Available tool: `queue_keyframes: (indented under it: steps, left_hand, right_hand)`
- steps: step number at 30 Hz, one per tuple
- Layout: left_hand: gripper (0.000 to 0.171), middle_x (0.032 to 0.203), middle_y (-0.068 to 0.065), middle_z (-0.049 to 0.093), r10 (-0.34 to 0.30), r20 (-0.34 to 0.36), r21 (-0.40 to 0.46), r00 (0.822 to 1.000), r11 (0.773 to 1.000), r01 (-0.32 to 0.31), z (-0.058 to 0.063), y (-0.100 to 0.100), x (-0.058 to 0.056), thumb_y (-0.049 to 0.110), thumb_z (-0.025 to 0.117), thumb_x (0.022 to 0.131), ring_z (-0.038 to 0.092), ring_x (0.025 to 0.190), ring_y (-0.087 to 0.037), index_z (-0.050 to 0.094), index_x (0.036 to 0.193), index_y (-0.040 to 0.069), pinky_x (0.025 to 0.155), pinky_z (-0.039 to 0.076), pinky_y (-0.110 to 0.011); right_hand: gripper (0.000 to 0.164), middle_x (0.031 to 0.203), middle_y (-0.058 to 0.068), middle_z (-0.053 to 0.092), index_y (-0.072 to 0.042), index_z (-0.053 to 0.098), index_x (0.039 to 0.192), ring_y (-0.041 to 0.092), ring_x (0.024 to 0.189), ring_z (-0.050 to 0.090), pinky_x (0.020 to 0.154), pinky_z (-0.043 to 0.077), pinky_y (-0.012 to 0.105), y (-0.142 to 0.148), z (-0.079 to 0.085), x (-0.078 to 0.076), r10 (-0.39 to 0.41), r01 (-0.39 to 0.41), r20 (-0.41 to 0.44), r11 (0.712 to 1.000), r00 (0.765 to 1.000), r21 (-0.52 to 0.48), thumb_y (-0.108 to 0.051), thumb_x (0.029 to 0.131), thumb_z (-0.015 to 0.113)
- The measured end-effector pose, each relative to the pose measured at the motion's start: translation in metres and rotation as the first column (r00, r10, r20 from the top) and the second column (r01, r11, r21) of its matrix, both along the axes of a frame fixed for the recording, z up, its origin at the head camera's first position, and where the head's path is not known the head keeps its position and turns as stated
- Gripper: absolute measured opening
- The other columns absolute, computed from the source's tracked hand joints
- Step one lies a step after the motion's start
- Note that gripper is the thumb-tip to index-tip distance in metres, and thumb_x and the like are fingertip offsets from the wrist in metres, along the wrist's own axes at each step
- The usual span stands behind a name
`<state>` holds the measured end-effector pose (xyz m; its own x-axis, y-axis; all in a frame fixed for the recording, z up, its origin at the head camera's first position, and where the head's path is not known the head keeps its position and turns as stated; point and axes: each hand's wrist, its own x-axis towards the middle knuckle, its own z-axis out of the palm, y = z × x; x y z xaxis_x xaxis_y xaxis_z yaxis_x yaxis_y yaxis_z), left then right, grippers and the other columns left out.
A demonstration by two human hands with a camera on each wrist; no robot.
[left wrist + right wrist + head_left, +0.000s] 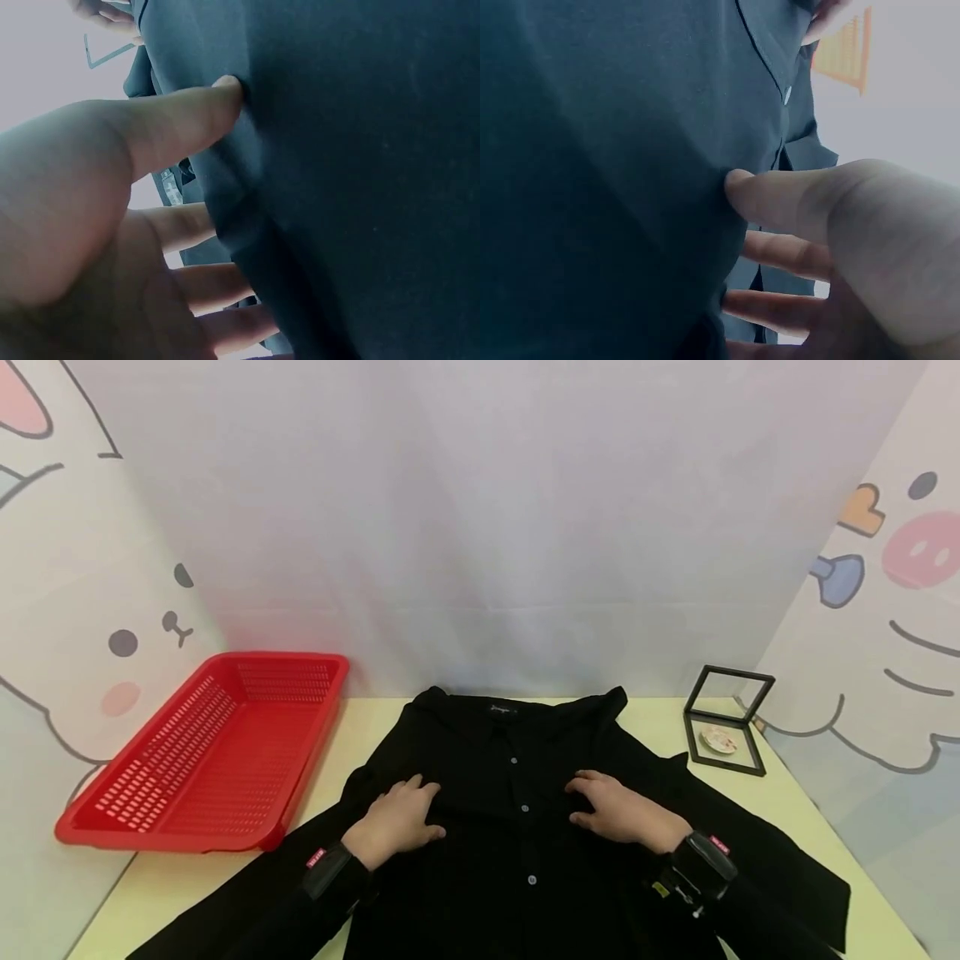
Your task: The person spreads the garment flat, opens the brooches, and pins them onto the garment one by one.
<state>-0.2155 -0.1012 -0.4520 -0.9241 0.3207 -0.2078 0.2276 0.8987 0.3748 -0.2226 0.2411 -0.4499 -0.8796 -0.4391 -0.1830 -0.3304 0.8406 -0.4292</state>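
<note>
A black button-up shirt (pixel 483 843) lies front up on the table, its collar at the far side and its sleeves spread outward. Pale buttons run down the middle. On the left half of the chest rests my left hand (pixel 397 818), its fingers spread on the cloth. My right hand (pixel 615 808) lies on the other half, thumb and fingers apart. In the left wrist view, the thumb (pixel 187 116) touches the fabric, and the fingers reach past a fold. The right wrist view shows the right thumb (pixel 780 196) against the cloth, fingertips partly hidden behind it.
A red plastic basket (pixel 296 806) stands at the left with perforated sides. Toward the back right, a black hinged frame (pixel 723 766) stands half unfolded, holding a small round patterned piece (pixel 717 740). A pale curtain (pixel 487 527) hangs behind the yellow table (pixel 873 902).
</note>
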Motion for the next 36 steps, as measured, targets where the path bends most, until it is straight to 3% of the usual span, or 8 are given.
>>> queue_keyframes:
  steps: [2, 5, 8, 10, 13, 17, 26, 36]
  left_hand:
    - [0.065, 0.157, -0.028, 0.042, 0.004, 0.011, 0.008, 1.000, 1.000, -0.004, -0.001, 0.000, 0.000, 0.028, 0.081, 0.091, 0.043, 0.143, -0.048, 0.055, 0.146, 0.004, 0.111, 0.039, -0.068]
    - [0.066, 0.157, -0.028, 0.042, 0.010, 0.014, 0.021, 1.000, 1.000, -0.010, -0.001, 0.000, 0.000, 0.028, 0.081, 0.091, 0.042, 0.144, -0.047, 0.055, 0.146, 0.005, 0.110, 0.040, -0.069]
    - [0.065, 0.158, -0.027, 0.041, 0.009, 0.010, 0.030, 1.000, 1.000, -0.010, -0.002, 0.000, 0.001, 0.029, 0.081, 0.091, 0.041, 0.145, -0.047, 0.055, 0.146, 0.005, 0.109, 0.038, -0.071]
    - [0.065, 0.159, -0.027, 0.040, 0.010, 0.011, 0.027, 1.000, 1.000, -0.010, -0.002, -0.001, 0.001, 0.028, 0.080, 0.092, 0.040, 0.145, -0.047, 0.054, 0.147, 0.006, 0.109, 0.037, -0.072]
    - [0.065, 0.159, -0.027, 0.039, 0.014, 0.022, 0.024, 1.000, 1.000, -0.014, -0.003, -0.002, 0.002, 0.028, 0.079, 0.092, 0.039, 0.146, -0.048, 0.053, 0.148, 0.006, 0.109, 0.036, -0.074]
    - [0.064, 0.160, -0.027, 0.038, 0.013, 0.026, 0.019, 1.000, 1.000, -0.014, -0.003, -0.002, 0.001, 0.027, 0.078, 0.093, 0.038, 0.145, -0.049, 0.052, 0.148, 0.005, 0.107, 0.035, -0.076]
    - [0.064, 0.160, -0.028, 0.038, 0.010, 0.009, 0.012, 1.000, 1.000, -0.010, -0.007, -0.002, 0.001, 0.027, 0.077, 0.094, 0.037, 0.146, -0.051, 0.052, 0.148, 0.005, 0.105, 0.035, -0.079]
    - [0.063, 0.160, -0.028, 0.037, 0.015, 0.018, 0.015, 1.000, 1.000, -0.015, -0.006, -0.002, 0.003, 0.027, 0.077, 0.095, 0.035, 0.147, -0.051, 0.052, 0.149, 0.005, 0.106, 0.034, -0.079]
  right_hand:
    - [0.033, 0.142, 0.024, 0.055, -0.004, 0.064, 0.129, 0.041, 0.127, 0.058, 0.096, 0.054, 0.050, 0.007, -0.001, 0.002, -0.009, 0.009, -0.036, 1.000, 0.999, -0.014, -0.017, 0.099, 0.071]
    - [0.024, 0.128, 0.016, 0.064, -0.005, 0.068, 0.121, 0.032, 0.112, 0.066, 0.086, 0.057, 0.043, 0.023, -0.002, 0.007, -0.035, 0.029, -0.165, 0.999, 0.986, -0.036, -0.013, 0.098, 0.071]
    - [0.016, 0.115, 0.011, 0.068, -0.006, 0.072, 0.112, 0.027, 0.100, 0.068, 0.079, 0.057, 0.041, 0.043, -0.002, 0.014, -0.109, 0.097, -0.296, 0.994, 0.949, -0.056, -0.008, 0.097, 0.071]
    - [0.014, 0.112, 0.012, 0.068, -0.005, 0.072, 0.110, 0.027, 0.097, 0.068, 0.077, 0.055, 0.042, 0.056, -0.002, 0.019, -0.168, 0.157, -0.335, 0.986, 0.927, -0.060, -0.008, 0.096, 0.070]
    - [0.016, 0.109, 0.017, 0.067, -0.002, 0.071, 0.109, 0.033, 0.097, 0.067, 0.078, 0.056, 0.048, 0.075, -0.006, 0.024, -0.224, 0.224, -0.318, 0.974, 0.921, -0.036, -0.008, 0.095, 0.071]
    - [0.022, 0.110, 0.022, 0.065, 0.002, 0.070, 0.111, 0.040, 0.100, 0.066, 0.083, 0.056, 0.055, 0.095, -0.013, 0.030, -0.220, 0.233, -0.254, 0.972, 0.942, 0.022, -0.008, 0.092, 0.074]
    - [0.009, 0.087, 0.009, 0.067, 0.000, 0.070, 0.092, 0.025, 0.078, 0.064, 0.070, 0.054, 0.044, 0.117, -0.012, 0.036, -0.260, 0.274, -0.184, 0.960, 0.948, 0.055, 0.007, 0.089, 0.066]
    - [0.009, 0.076, 0.003, 0.064, -0.001, 0.068, 0.084, 0.017, 0.067, 0.055, 0.062, 0.048, 0.036, 0.133, -0.014, 0.049, -0.344, 0.350, -0.097, 0.935, 0.934, 0.060, 0.005, 0.082, 0.061]
